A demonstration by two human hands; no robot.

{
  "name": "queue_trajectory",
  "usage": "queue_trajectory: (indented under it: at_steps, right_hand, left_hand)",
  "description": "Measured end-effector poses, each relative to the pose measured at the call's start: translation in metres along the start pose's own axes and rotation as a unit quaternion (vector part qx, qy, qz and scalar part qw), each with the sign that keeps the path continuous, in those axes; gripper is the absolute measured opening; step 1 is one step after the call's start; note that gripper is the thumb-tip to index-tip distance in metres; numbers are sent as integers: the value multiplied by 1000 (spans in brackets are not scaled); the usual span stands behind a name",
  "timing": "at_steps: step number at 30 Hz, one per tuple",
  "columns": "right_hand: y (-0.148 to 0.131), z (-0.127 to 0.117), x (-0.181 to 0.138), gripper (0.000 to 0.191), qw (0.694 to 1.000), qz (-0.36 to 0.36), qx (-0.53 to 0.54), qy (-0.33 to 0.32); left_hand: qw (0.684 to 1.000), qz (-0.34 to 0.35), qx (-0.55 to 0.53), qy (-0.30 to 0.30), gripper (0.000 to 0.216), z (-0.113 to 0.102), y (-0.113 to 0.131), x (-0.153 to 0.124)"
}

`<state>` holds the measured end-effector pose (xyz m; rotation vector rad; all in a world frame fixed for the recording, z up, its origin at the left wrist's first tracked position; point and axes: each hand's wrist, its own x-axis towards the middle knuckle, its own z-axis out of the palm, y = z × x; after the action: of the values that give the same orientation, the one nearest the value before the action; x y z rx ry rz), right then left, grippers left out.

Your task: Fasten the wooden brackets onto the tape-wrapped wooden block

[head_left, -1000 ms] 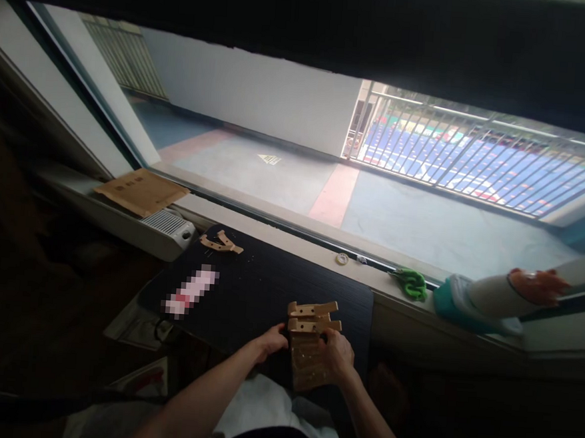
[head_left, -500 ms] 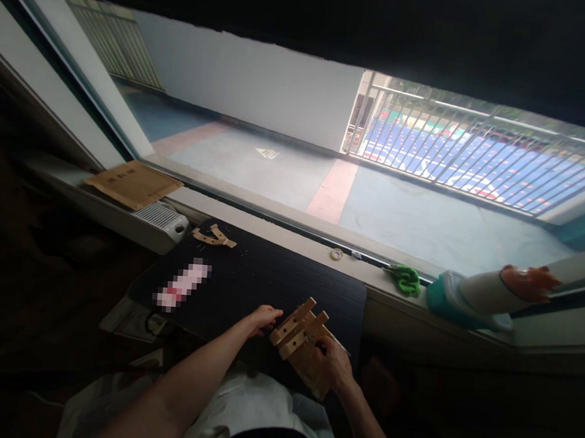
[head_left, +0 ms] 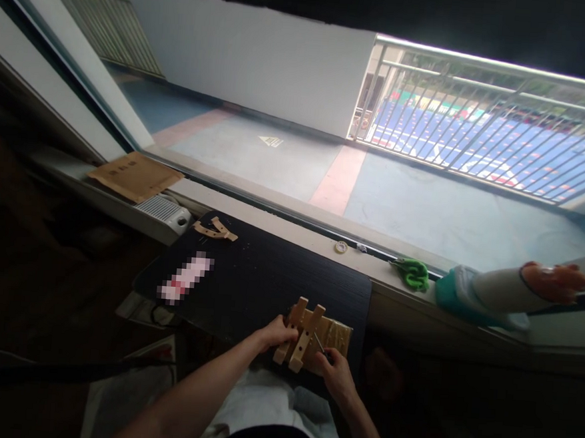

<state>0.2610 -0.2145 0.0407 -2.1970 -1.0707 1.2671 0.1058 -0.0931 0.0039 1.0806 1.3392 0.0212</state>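
In the head view, two light wooden bars with dark holes lie side by side on a flat tan piece with a shiny surface (head_left: 339,336), near the front right of the black table (head_left: 263,270). My left hand (head_left: 277,331) is closed on the left wooden bar (head_left: 282,353), its thumb over the front and the other fingers hidden behind. In my right hand (head_left: 338,374) is a screwdriver (head_left: 319,343), with its dark handle in the fist. Its thin metal shaft points up-left towards the right wooden bar (head_left: 307,337); I cannot tell whether the tip touches.
A Y-shaped wooden part (head_left: 216,230) and small bits lie at the table's far left, behind a blurred pink item (head_left: 185,278). Along the sill are a tape roll (head_left: 340,247), a green cloth (head_left: 413,274), a teal container (head_left: 455,294) and a brown envelope (head_left: 135,176).
The wooden bars have turned more upright in view. My left hand has moved from beside them onto the left bar. My right hand has drawn back slightly, baring the screwdriver shaft.
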Motion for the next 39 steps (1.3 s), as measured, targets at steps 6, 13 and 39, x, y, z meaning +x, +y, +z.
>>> queue_trajectory:
  at_steps: [6, 13, 39]
  right_hand:
    - [-28, -26, -1, 39, 997, -68, 32, 27]
    - [-128, -43, -11, 47, 953, -213, 182, 115]
    - [-253, -2, -32, 37, 944, -297, -9, 143]
  left_hand:
    - [989, 28, -126, 76, 47, -29, 34, -13]
    - [914, 208, -337, 90, 61, -70, 103, -67]
    - [892, 283, -352, 24, 55, -165, 141, -120]
